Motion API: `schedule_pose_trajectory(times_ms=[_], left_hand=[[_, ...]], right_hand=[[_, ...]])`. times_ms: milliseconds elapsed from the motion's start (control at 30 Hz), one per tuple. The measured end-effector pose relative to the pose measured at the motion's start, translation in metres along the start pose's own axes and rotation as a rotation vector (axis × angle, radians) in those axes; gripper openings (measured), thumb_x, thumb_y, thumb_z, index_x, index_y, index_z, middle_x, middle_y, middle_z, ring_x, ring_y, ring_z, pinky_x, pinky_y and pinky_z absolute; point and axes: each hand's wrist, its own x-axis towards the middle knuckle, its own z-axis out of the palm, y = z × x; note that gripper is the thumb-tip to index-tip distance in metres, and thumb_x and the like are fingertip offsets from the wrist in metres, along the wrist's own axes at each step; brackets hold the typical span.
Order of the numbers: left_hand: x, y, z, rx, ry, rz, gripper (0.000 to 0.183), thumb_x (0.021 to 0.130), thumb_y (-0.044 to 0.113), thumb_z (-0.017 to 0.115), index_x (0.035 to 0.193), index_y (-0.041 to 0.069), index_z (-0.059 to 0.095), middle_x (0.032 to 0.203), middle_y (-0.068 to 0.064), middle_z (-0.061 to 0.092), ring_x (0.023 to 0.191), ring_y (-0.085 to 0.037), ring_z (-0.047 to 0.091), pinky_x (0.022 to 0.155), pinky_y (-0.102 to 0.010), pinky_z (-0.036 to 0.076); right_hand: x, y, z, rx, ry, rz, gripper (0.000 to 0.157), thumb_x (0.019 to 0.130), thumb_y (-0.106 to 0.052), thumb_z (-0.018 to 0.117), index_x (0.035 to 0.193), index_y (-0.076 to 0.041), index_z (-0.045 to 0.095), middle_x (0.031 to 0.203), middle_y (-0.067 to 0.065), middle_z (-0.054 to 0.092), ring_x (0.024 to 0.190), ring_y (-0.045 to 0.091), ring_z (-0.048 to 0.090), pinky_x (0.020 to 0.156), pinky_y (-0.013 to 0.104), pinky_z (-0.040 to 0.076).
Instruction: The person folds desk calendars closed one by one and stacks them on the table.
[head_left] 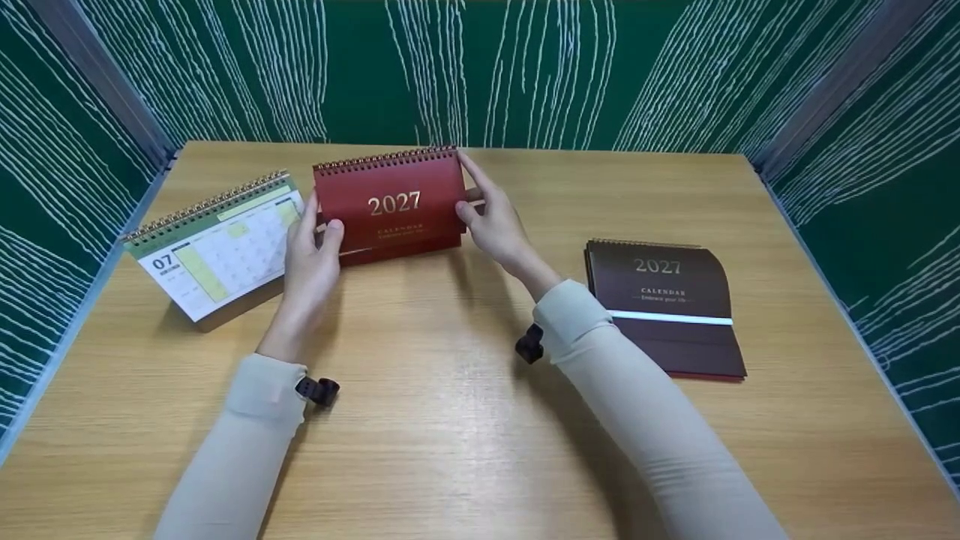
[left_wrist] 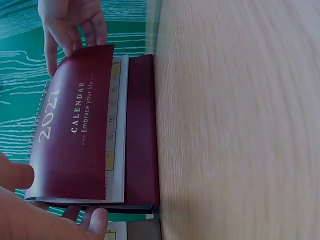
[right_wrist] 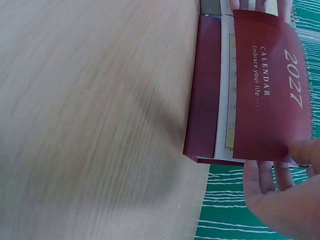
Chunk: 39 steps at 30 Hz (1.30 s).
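Observation:
Toward the back of the table stands a red 2027 desk calendar (head_left: 397,196), spiral binding on top, propped like a tent. My left hand (head_left: 313,251) grips its left edge, thumb in front and fingers behind. At the opposite edge, my right hand (head_left: 495,225) holds it with the thumb on the cover and the index finger stretched up to the binding. In the right wrist view, the red cover (right_wrist: 270,90) bows away from the white pages (right_wrist: 225,90) and the calendar's base (right_wrist: 203,90). Both wrist views show the fingers partly hidden behind it.
Left of the red calendar, a white and green desk calendar (head_left: 232,247) stands at a slant, showing month 07. A dark brown 2027 calendar (head_left: 660,289) with a pale band lies at the right. Green walls (head_left: 525,75) with white streaks border the wooden table (head_left: 420,420).

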Motion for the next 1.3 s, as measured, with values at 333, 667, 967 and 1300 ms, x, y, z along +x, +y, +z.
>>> schedule_pose_trajectory(times_ms=[333,667,967,1300], left_hand=[[0.002,-0.001,-0.001,0.035,-0.007,0.017,0.067,0.114,0.025,0.047,0.171,0.039,0.014,0.17,-0.007,0.026,0.152,-0.022,0.029,0.127,-0.033,0.029],[0.003,-0.002,-0.001,0.089,0.005,0.086,0.068,0.113,0.018,0.048,0.172,0.023,0.015,0.163,-0.016,0.032,0.147,-0.025,0.035,0.123,-0.035,0.035],[0.003,-0.003,-0.002,0.088,0.015,0.069,0.067,0.114,0.02,0.047,0.172,0.033,0.016,0.162,-0.012,0.035,0.146,-0.023,0.035,0.123,-0.034,0.034],[0.003,-0.005,-0.003,0.13,0.027,0.074,0.065,0.115,0.023,0.046,0.171,0.036,0.016,0.163,-0.012,0.037,0.148,-0.025,0.032,0.126,-0.04,0.028]], right_hand=[[0.002,-0.001,0.004,-0.055,0.076,0.011,0.066,0.11,-0.009,0.056,0.168,-0.033,0.034,0.147,0.014,0.046,0.12,0.026,0.063,0.103,0.034,0.056],[0.009,0.0,0.004,-0.102,0.064,0.068,0.069,0.112,-0.019,0.053,0.171,-0.033,0.021,0.153,0.013,0.046,0.132,0.028,0.057,0.109,0.039,0.053],[0.011,0.004,0.007,-0.109,0.03,0.085,0.068,0.114,-0.021,0.049,0.171,-0.038,0.017,0.152,0.01,0.053,0.132,0.022,0.056,0.109,0.038,0.054],[0.011,0.008,0.013,-0.064,0.053,0.071,0.067,0.113,-0.016,0.049,0.17,-0.041,0.022,0.149,0.006,0.056,0.129,0.018,0.057,0.107,0.034,0.055]])
